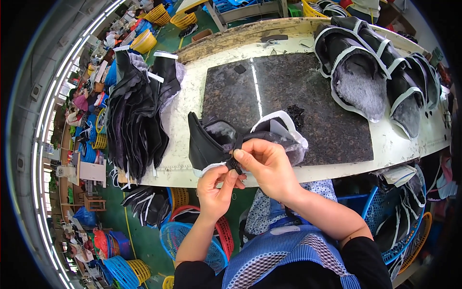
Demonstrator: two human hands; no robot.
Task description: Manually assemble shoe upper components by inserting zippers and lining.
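A black fur-lined shoe upper [208, 146] with a white lower edge is held up at the table's front edge. My left hand [216, 191] is closed in a pinch on its lower part. My right hand [267, 168] pinches the same upper a little higher, thumb pressed on a small dark strip or strap [235, 164] there. The fingertips meet closely, so the exact shape of that small part is hard to make out. Just behind my right hand, the upper's white-edged end [284, 120] with grey fur rests on the dark board.
A dark speckled board [332, 120] lies on the white table [185, 106]. Black uppers [137, 115] are stacked at the left; more fur-lined ones [358, 77] stand at the right. Black scraps [296, 115] lie on the board. Baskets [175, 236] sit below the table edge.
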